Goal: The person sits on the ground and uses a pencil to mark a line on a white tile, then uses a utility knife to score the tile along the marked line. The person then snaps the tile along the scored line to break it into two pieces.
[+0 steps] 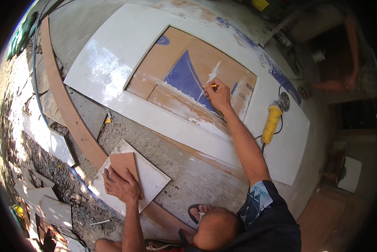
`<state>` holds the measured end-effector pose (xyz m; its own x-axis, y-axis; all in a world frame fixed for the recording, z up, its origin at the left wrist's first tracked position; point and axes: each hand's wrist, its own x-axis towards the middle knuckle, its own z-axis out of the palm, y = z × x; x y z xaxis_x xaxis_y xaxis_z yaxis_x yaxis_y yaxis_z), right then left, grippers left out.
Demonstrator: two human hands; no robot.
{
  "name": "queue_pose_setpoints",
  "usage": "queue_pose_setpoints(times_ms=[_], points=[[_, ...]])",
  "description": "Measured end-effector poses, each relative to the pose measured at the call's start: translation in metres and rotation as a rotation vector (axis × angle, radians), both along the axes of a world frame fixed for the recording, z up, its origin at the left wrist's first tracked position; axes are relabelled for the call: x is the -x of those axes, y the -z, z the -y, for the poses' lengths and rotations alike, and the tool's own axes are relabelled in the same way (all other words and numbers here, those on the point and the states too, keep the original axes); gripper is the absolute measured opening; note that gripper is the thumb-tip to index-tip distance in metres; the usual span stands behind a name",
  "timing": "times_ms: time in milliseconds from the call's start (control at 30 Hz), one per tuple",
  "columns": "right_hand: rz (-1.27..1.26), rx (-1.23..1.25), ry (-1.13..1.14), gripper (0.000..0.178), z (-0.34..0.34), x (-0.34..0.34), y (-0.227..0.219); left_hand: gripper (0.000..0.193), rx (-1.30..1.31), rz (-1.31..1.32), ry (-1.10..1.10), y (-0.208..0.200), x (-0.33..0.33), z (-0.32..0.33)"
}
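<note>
Two hands work apart. Right of the middle of the cardboard (192,42) framed by the white panel (117,25), the right hand (218,97) has its grip pinching a slim yellow pencil (214,86). Below the far corner of a white tile (155,177), the left hand (122,185) lies spread on a brown board (123,161). The step looks like marking; next calls for a steady pencil tip.
</note>
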<state>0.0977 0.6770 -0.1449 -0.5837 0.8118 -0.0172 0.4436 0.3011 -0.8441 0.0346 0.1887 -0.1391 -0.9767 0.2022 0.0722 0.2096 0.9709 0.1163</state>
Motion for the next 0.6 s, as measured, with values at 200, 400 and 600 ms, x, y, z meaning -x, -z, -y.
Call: queue_pose_setpoints(times_ms=[200, 400, 600], points=[[0.012, 0.067, 0.12, 0.013, -0.012, -0.085, -0.003, 0.066, -0.011, 0.011, -0.011, 0.003, 0.0, 0.003], [0.036, 0.09, 0.13, 0.013, -0.026, -0.07, -0.02, 0.068, -0.014, 0.019, -0.027, 0.001, 0.002, 0.003], [-0.114, -0.216, 0.175, 0.02, -0.094, 0.026, 0.003, 0.067, -0.017, 0.024, -0.007, 0.003, 0.002, -0.002]])
